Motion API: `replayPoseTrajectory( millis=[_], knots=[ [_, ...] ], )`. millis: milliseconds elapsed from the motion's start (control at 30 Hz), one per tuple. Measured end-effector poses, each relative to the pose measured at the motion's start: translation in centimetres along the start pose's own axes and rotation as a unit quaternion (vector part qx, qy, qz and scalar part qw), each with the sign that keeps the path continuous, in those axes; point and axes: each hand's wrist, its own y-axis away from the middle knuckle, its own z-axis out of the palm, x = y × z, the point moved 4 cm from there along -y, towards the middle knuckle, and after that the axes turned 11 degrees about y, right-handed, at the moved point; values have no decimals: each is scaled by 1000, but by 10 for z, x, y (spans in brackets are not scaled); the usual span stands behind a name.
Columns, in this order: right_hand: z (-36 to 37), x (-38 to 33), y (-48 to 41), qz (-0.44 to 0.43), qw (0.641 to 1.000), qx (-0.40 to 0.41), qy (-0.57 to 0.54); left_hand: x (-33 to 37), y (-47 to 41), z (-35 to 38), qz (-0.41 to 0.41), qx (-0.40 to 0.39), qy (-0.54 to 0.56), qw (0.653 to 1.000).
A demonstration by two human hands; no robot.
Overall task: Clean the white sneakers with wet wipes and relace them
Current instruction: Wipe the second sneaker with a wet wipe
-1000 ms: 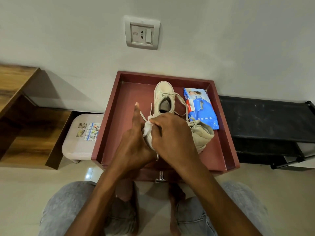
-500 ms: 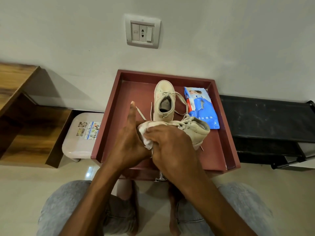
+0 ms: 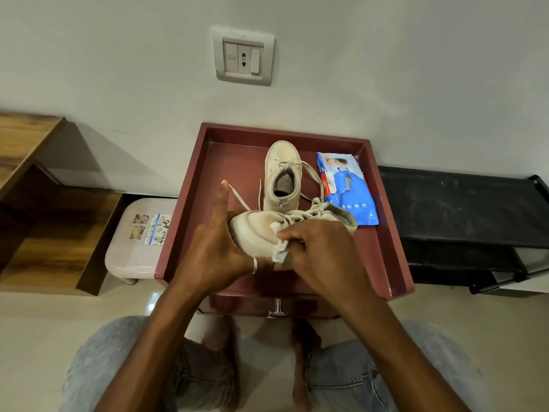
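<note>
The sneaker (image 3: 258, 231) now lies level, toe bared toward the left edge of the tray (image 3: 205, 173); the right hand (image 3: 323, 257) presses the wipe (image 3: 279, 252) farther back on its side.

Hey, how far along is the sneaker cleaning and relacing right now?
Done: only a crumpled white wipe out of the blue wet-wipe pack. In hand: left hand holds one dingy white sneaker, right hand presses the wipe on its side. Left: the second white sneaker in the maroon tray, laces loose, then relacing.
</note>
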Motion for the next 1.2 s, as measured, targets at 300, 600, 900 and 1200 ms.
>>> replayPoseTrajectory(
  millis=[300,600,900,1200],
  knots=[
    [11,-3,-9,-19,999,1,-45,-4,-1,-1,18,-12,-19,1000],
    [20,-15,-5,-62,997,32,-40,1,1,-8,6,-16,-34,999],
    [2,39,2,-3,995,32,90,-1,-2,-31,-117,10,-32,993],
    [25,2,1,-28,998,40,30,-3,2,-20,-189,-1,61,980]
  ],
)
